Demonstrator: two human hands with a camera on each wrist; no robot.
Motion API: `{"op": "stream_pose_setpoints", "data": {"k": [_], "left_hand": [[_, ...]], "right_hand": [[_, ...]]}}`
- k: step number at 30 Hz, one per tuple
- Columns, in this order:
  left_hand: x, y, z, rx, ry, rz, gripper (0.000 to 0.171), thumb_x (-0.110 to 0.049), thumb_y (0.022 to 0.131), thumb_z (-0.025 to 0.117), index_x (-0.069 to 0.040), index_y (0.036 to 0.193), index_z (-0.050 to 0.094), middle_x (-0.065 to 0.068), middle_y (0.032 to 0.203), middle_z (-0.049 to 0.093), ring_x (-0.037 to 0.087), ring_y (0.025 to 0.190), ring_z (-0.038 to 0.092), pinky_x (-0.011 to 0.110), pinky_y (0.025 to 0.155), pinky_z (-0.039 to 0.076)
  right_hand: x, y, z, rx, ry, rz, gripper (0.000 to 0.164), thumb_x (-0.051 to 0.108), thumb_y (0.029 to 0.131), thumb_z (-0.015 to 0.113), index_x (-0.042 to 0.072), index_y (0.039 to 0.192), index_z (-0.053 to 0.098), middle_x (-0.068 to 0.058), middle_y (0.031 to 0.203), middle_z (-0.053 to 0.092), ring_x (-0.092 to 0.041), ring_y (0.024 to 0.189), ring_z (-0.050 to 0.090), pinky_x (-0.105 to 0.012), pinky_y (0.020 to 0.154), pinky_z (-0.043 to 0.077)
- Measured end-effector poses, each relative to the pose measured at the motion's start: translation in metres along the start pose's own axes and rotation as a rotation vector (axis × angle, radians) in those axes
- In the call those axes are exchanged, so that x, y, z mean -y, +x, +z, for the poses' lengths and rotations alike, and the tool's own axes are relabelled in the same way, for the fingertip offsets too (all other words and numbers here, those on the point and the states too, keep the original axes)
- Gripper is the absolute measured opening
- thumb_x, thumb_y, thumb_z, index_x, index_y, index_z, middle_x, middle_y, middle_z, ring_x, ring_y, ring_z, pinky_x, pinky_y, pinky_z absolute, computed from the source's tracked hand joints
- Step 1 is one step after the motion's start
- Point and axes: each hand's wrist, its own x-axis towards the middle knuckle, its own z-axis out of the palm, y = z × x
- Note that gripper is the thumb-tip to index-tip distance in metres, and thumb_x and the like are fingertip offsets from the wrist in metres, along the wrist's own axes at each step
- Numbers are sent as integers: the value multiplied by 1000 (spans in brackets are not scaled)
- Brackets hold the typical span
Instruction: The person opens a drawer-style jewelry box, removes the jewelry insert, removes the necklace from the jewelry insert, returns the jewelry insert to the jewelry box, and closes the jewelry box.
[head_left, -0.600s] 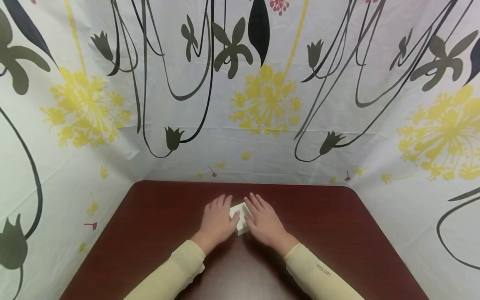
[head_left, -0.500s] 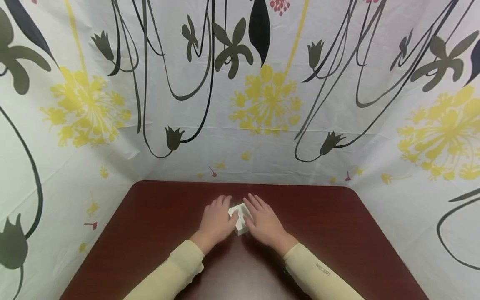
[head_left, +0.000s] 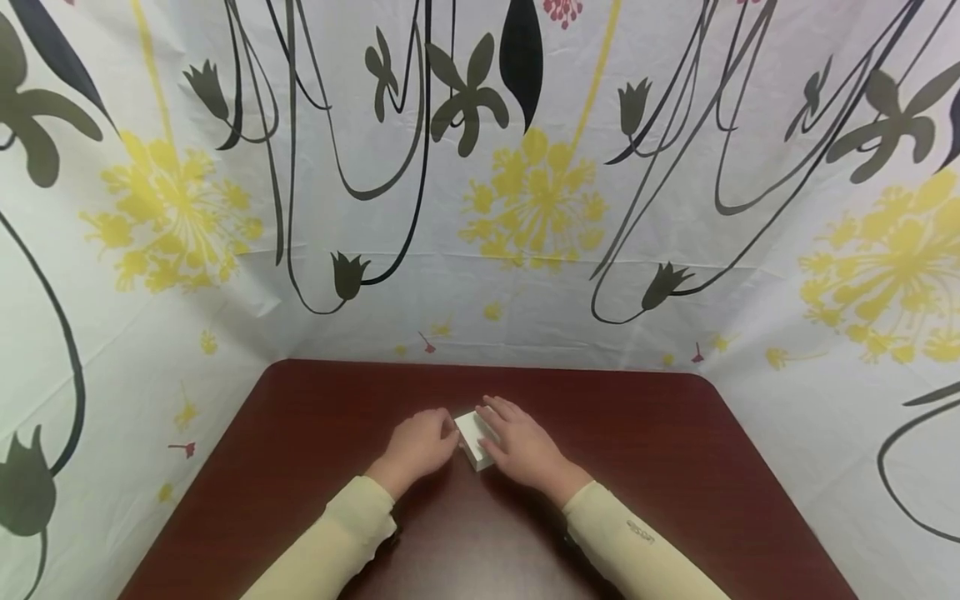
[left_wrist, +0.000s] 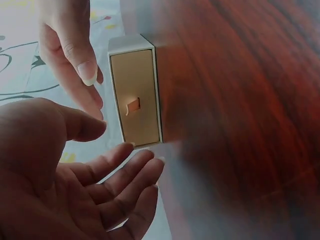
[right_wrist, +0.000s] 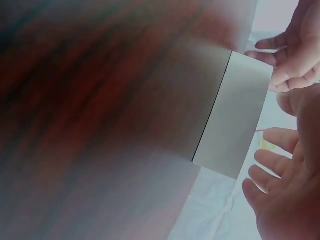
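Observation:
A small white box (head_left: pixel 470 431) lies on the table between both hands. The left wrist view shows its tan end face, the front of an inner drawer (left_wrist: pixel 132 75), with a small orange-brown ribbon tab (left_wrist: pixel 133 106). My left hand (head_left: pixel 417 445) is beside that end, its fingers loosely bent and thumb apart, with nothing between them. My right hand (head_left: pixel 523 447) extends over the box's right part in the head view, fingers fairly straight, hiding some of its top. From the right wrist, a plain pale side of the box (right_wrist: pixel 232 115) shows beside the fingers.
The dark red-brown table (head_left: pixel 645 467) has rounded far corners. A white cloth (head_left: pixel 420 225) printed with yellow flowers and dark stems hangs behind it and along both sides.
My left hand has drawn back a little to the left, off the box, and its fingers have bent. The right hand has shifted slightly; the box stays nearly in place.

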Motion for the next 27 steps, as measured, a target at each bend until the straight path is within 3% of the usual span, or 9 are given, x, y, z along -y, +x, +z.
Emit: {"op": "stream_pose_setpoints", "data": {"k": [4, 13, 27], "left_hand": [[4, -2, 2, 26, -11, -17, 14, -26, 103, 71, -13, 107, 75, -1, 97, 73, 17, 79, 66, 43, 74, 58], [9, -1, 3, 92, -148, -36, 12, -25, 105, 71, -15, 105, 76, -4, 96, 73, 14, 82, 66, 42, 78, 58], [10, 1, 4, 158, -228, -58, 21, -34, 106, 71, -15, 107, 79, -4, 98, 75, 14, 88, 69, 45, 83, 59]], "right_hand": [[1, 2, 1, 16, 9, -3, 57, 30, 109, 71, 7, 159, 58, -17, 167, 51, -41, 155, 46, -57, 123, 40], [3, 3, 1, 66, 41, -1, 57, 31, 110, 70, 7, 160, 58, -14, 169, 49, -39, 158, 43, -56, 125, 39], [5, 3, -3, 154, 68, -17, 57, 32, 112, 66, 6, 161, 56, -16, 171, 46, -44, 157, 42, -58, 125, 38]]}}
